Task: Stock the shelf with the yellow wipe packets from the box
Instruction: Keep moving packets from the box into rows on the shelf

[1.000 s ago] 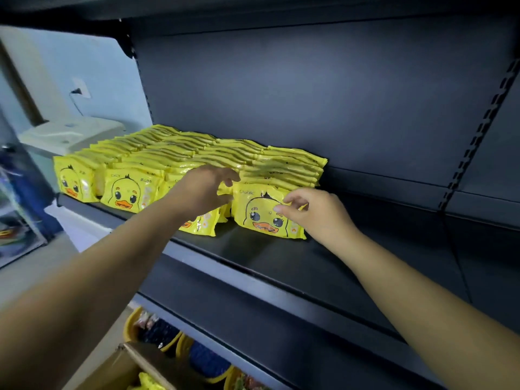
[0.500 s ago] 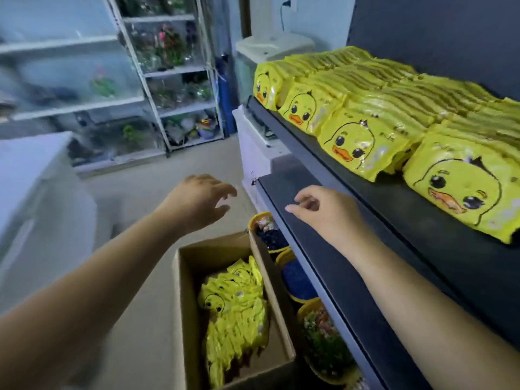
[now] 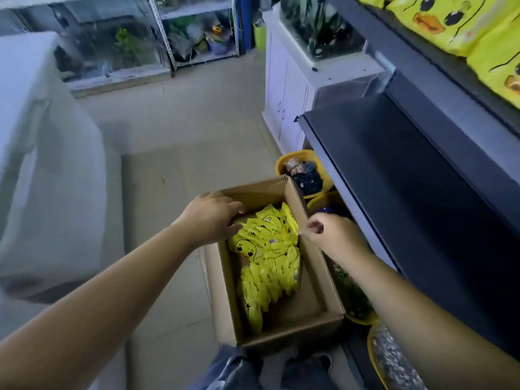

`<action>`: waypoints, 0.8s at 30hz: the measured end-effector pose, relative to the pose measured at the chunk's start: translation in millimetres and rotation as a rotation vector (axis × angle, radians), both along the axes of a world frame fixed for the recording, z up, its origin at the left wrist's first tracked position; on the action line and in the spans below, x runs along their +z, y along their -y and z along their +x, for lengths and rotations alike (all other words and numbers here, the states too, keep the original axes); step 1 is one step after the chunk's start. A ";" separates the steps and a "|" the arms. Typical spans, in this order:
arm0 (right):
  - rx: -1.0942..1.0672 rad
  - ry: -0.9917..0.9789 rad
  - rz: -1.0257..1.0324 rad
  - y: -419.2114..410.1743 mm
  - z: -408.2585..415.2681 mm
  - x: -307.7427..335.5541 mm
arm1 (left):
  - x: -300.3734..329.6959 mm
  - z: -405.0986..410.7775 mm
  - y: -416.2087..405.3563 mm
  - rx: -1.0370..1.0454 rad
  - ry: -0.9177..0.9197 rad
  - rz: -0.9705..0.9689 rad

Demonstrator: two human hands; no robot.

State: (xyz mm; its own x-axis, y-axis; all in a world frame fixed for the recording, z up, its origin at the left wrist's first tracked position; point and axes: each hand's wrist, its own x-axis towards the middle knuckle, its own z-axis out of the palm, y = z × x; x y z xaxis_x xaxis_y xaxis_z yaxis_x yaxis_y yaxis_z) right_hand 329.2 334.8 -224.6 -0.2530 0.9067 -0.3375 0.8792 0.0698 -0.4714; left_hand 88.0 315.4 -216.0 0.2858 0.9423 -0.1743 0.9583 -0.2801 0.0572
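Yellow wipe packets [image 3: 267,257] lie in the cardboard box [image 3: 295,319] on the floor beside yellow tubs [image 3: 302,171] under the dark shelf [image 3: 394,153]. Your left hand [image 3: 212,216], fingers spread, touches the pile; your right hand [image 3: 333,233], loosely curled and holding nothing, hovers over the box's right wall.

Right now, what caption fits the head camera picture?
Both hands, left hand and right hand, reach into the brown cardboard box of yellow duck-print wipe packets.

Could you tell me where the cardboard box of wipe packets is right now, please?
In the head view, the cardboard box sits on the floor at lower centre, left of the dark shelf, beside yellow tubs.
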 end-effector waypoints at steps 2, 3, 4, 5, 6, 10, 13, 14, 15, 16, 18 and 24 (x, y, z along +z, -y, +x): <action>-0.030 0.034 -0.083 1.9 -11.1 -29.1 | -27.9 -11.0 -8.1 -0.033 0.018 -0.068; -0.044 0.059 -0.108 1.2 -16.6 -41.2 | -40.6 -17.4 -13.6 -0.043 0.018 -0.097; -0.061 0.081 -0.135 1.9 -22.6 -54.4 | -55.1 -24.1 -17.9 -0.051 0.018 -0.133; -0.081 0.087 -0.156 3.6 -27.2 -66.1 | -69.2 -29.9 -20.5 -0.054 0.019 -0.166; -0.100 0.077 -0.167 5.6 -30.2 -76.7 | -81.6 -34.4 -22.7 -0.061 0.026 -0.187; -0.156 0.065 -0.242 7.7 -46.1 -129.2 | -134.5 -48.4 -26.9 -0.059 0.056 -0.278; -0.173 0.070 -0.340 -1.6 -58.7 -171.4 | -175.9 -53.4 -29.7 -0.082 0.066 -0.338; -0.173 0.062 -0.351 -9.9 -63.4 -191.6 | -194.2 -55.4 -34.7 -0.082 0.072 -0.337; -0.164 0.068 -0.365 -17.6 -67.8 -210.0 | -209.1 -57.6 -38.8 -0.076 0.079 -0.339; -0.161 0.063 -0.380 -23.8 -71.9 -228.1 | -220.9 -58.4 -41.4 -0.085 0.092 -0.319; -0.170 0.013 -0.403 -39.3 -82.0 -269.5 | -250.1 -60.9 -47.8 -0.091 0.111 -0.243; -0.229 -0.144 -0.371 -87.9 -121.7 -360.5 | -306.3 -67.7 -45.9 -0.102 0.133 -0.082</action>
State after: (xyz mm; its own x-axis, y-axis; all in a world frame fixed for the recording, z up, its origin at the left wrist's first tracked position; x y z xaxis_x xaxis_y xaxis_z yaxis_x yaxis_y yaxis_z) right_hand 207.6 422.7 -585.1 -0.1280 0.7690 -0.6263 0.7762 -0.3154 -0.5460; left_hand 20.3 361.3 -522.3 0.4051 0.8913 -0.2036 0.9075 -0.3650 0.2080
